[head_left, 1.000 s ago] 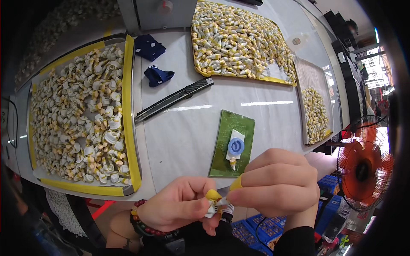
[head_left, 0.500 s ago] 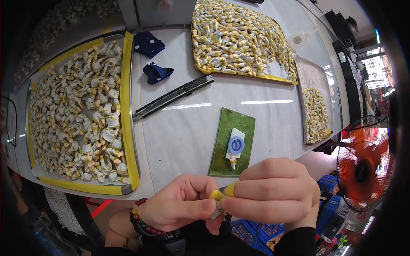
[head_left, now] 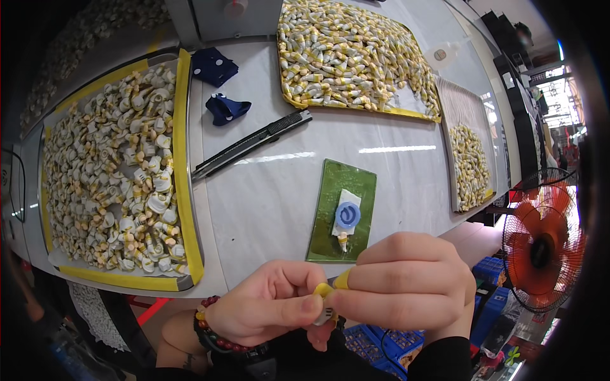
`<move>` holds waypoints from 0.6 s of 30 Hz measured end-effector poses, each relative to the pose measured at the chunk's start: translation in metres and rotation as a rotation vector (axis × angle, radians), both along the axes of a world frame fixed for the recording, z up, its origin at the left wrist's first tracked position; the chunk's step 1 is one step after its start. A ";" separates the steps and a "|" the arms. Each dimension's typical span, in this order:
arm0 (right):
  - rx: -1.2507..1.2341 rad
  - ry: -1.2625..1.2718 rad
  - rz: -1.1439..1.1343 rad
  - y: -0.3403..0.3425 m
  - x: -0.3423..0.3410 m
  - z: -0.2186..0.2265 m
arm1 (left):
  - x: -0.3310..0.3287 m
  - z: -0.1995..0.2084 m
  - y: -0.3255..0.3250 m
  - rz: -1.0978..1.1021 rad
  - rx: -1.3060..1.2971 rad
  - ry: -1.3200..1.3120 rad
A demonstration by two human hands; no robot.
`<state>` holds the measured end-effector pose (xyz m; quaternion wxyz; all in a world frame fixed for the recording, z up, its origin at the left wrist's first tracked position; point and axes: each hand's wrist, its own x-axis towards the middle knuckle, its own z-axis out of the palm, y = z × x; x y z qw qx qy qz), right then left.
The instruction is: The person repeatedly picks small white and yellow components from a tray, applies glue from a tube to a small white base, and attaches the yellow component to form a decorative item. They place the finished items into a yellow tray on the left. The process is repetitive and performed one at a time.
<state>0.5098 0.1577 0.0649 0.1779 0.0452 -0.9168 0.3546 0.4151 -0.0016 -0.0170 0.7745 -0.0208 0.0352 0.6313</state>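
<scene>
Just in front of me, my left hand [head_left: 273, 298] is closed in a pinch on a small white-and-yellow figurine piece [head_left: 326, 312]. The thumb and fingers of my right hand [head_left: 406, 286] press against the same piece from the right, hiding most of it. Something yellow shows at a right fingertip, perhaps a finger cover. Beyond the hands lies a green rectangular mat [head_left: 318, 235]. On it rest a white block [head_left: 347, 197], a round blue disc [head_left: 348, 216] with a curved groove, and a little white-and-yellow piece [head_left: 344, 241] at the near end.
A yellow-taped tray [head_left: 184, 235] heaped with similar pieces stands at left. Another full tray [head_left: 406, 116] is at the back, and a narrower one [head_left: 447, 127] sits right. A black box cutter [head_left: 251, 145] and dark blue cloth pieces [head_left: 227, 109] lie between. An orange fan [head_left: 540, 244] stands right.
The view has shifted slightly, so the table things sit a little further left. Both hands keep their grip on the piece, which looks slightly turned.
</scene>
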 end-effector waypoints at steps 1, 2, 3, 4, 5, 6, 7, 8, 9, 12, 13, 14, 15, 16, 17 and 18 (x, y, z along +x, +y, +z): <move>0.005 0.008 0.003 0.001 0.000 -0.001 | 0.000 0.000 0.000 -0.003 -0.003 -0.007; 0.011 0.016 0.005 0.001 0.001 -0.002 | 0.000 0.000 0.001 -0.007 -0.005 -0.004; 0.016 0.024 0.008 0.002 0.001 -0.002 | 0.000 0.001 0.001 -0.011 -0.006 -0.001; 0.013 0.019 0.008 0.002 0.002 -0.002 | 0.000 0.002 0.001 -0.014 -0.008 0.002; 0.010 0.014 0.008 0.002 0.002 -0.001 | 0.000 0.002 0.001 -0.014 -0.010 0.000; 0.008 0.009 0.008 0.002 0.002 -0.001 | 0.000 0.001 0.001 -0.015 -0.012 -0.003; -0.005 0.002 0.024 0.003 0.001 0.000 | 0.000 0.001 0.001 -0.012 -0.015 -0.004; -0.018 -0.004 0.040 0.004 0.000 0.001 | -0.002 0.002 0.000 0.003 -0.027 0.034; -0.032 -0.011 0.057 0.005 0.000 0.001 | -0.004 0.004 -0.001 0.019 -0.040 0.072; -0.028 0.018 0.044 0.004 0.001 -0.002 | -0.006 0.012 -0.002 0.123 -0.052 0.266; -0.051 0.017 0.054 0.004 0.002 -0.002 | -0.005 0.013 -0.003 0.175 -0.054 0.347; -0.075 0.017 0.065 0.004 0.002 -0.003 | -0.004 0.014 -0.005 0.236 -0.063 0.420; -0.100 0.016 0.077 0.005 0.003 -0.003 | -0.001 0.014 -0.007 0.298 -0.073 0.493; -0.095 0.011 0.092 0.004 0.004 -0.002 | 0.001 0.015 -0.008 0.360 -0.081 0.565; -0.091 0.005 0.107 0.004 0.006 -0.001 | 0.002 0.018 -0.008 0.374 -0.130 0.596; -0.087 0.000 0.124 0.004 0.006 0.000 | 0.002 0.024 -0.009 0.388 -0.181 0.628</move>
